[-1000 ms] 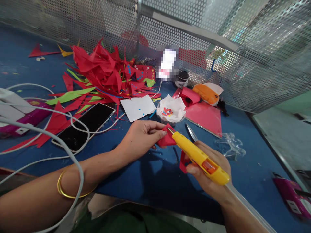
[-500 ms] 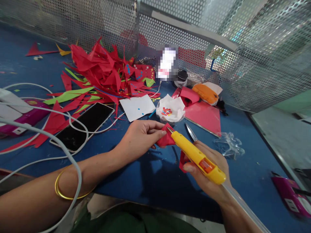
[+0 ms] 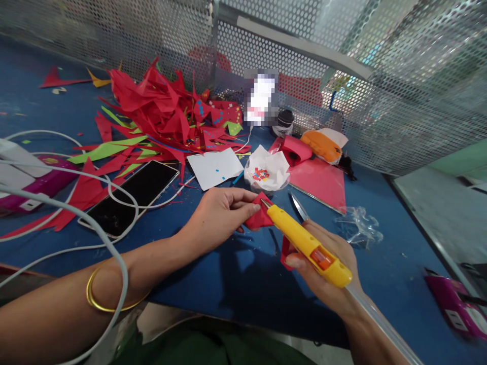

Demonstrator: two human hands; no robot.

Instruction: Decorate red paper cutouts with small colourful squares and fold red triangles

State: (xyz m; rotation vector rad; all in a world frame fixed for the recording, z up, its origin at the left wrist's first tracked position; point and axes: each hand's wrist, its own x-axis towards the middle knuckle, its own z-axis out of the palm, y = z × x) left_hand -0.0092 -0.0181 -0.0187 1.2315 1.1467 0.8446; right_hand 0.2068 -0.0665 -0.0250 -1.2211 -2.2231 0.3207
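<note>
Between the thumb and fingers of my left hand (image 3: 220, 215) is a small folded piece of red paper (image 3: 259, 215), gripped by its left side. My right hand (image 3: 331, 268) is wrapped round a yellow hot glue gun (image 3: 300, 238) with a red trigger, and a clear glue stick (image 3: 380, 319) runs out of its back. The gun's metal tip is at the red paper's upper right; whether it touches cannot be made out. Just beyond my right hand, a metal blade (image 3: 299, 207) lies on the table. A paper-lined bowl (image 3: 279, 165) of small coloured bits stands beyond both hands.
Red and green paper pieces (image 3: 152, 106) are heaped at the back left. A dark phone (image 3: 133, 195) lies under white cables (image 3: 99, 228). Other things include white paper (image 3: 213, 170), a red pad (image 3: 323, 182), crumpled clear plastic (image 3: 359, 227) and a purple power strip (image 3: 456, 304). Perforated metal panels (image 3: 285, 45) border the back.
Almost nothing differs. The glue gun has shifted very slightly left, its tip still at the red paper; my left hand keeps its hold.
</note>
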